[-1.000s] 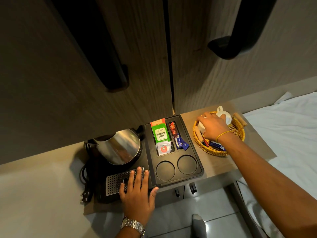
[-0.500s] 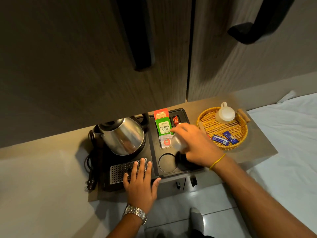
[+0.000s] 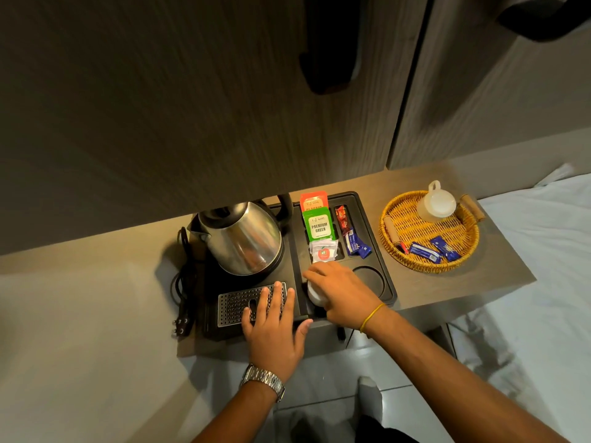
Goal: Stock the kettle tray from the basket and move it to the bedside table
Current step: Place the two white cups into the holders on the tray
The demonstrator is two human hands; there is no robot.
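My right hand (image 3: 343,290) grips a white cup (image 3: 315,294), seating it in the tray (image 3: 375,238) well at 6 o'clock; left hand (image 3: 273,327) flat, spread on grille. Sachets in. Basket (image 3: 428,231) at 3 o'clock: 2nd cup (image 3: 436,203), 2 packets left; tray not moved yet.

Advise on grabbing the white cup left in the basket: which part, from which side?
Take the cup by its body with the grip coming from above. It stands upside down against the basket's far rim, base up, so there is no open mouth to hook. Its handle points away toward the wall, awkward to reach; the near side is clear.
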